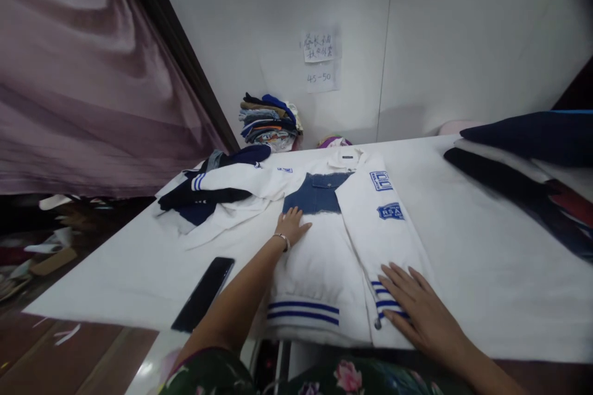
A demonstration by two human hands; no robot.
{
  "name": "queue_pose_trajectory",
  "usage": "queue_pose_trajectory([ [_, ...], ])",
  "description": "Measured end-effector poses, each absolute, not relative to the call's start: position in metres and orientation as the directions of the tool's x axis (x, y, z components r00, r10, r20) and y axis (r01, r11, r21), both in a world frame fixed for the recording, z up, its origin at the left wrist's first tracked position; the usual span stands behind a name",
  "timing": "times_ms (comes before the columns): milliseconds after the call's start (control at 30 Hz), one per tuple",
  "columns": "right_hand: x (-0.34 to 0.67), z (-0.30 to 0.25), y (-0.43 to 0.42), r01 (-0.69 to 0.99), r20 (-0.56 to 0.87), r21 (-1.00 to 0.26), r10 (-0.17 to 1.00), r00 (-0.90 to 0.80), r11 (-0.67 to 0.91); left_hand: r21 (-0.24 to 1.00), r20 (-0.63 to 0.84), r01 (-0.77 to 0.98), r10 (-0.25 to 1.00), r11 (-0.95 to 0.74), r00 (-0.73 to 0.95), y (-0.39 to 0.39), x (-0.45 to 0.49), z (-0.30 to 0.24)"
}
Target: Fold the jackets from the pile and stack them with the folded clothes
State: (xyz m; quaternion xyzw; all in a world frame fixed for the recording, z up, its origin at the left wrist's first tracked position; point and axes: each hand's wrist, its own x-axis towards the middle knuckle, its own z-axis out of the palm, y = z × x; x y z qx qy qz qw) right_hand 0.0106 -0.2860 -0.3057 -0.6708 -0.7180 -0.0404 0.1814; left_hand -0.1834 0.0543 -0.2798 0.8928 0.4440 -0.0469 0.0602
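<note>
A white jacket (319, 253) with a denim chest panel and blue-striped hem and cuffs lies on the white table in front of me. My left hand (291, 226) rests flat on it just below the denim panel, fingers spread. At the right, my right hand (417, 302) lies open over the striped cuff of the jacket's sleeve (377, 222), which runs down along the body and bears blue badges. The other sleeve (236, 180) stretches out to the left, its cuff on dark clothes. Neither hand grips anything that I can see.
A black phone (204, 293) lies left of my left forearm. Dark garments (208, 197) are heaped at the table's left edge. A folded clothes stack (269, 120) stands at the back. More clothes (532, 160) lie at the right. Handwritten notes (320, 58) hang on the wall.
</note>
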Motion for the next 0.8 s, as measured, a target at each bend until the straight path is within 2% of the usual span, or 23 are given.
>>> queue_pose_trajectory([
  [167, 0.011, -0.300, -0.287, 0.975, 0.302, -0.198, 0.952, -0.040, 0.104, 0.083, -0.063, 0.863, 0.861, -0.499, 0.504, 0.015, -0.225, -0.276],
  [333, 0.013, -0.299, -0.289, 0.969, 0.311, -0.200, 0.947, -0.075, 0.142, 0.232, 0.067, 0.909, 0.938, -0.347, 0.341, -0.026, -0.253, -0.270],
  [433, 0.015, -0.298, -0.290, 0.968, 0.301, -0.191, 0.949, -0.097, 0.160, 0.323, -0.021, 0.920, 0.970, -0.223, 0.242, -0.046, -0.263, -0.265],
  [533, 0.016, -0.297, -0.291, 0.970, 0.284, -0.179, 0.953, -0.107, 0.163, 0.370, -0.147, 0.917, 0.965, -0.149, 0.216, -0.060, -0.273, -0.263],
  [633, 0.016, -0.297, -0.292, 0.971, 0.280, -0.177, 0.954, -0.108, 0.162, 0.347, -0.172, 0.926, 0.960, -0.150, 0.220, -0.067, -0.281, -0.263],
  [800, 0.015, -0.297, -0.292, 0.971, 0.268, -0.176, 0.957, -0.110, 0.161, 0.165, -0.174, 0.975, 0.969, -0.146, 0.175, -0.073, -0.285, -0.257],
])
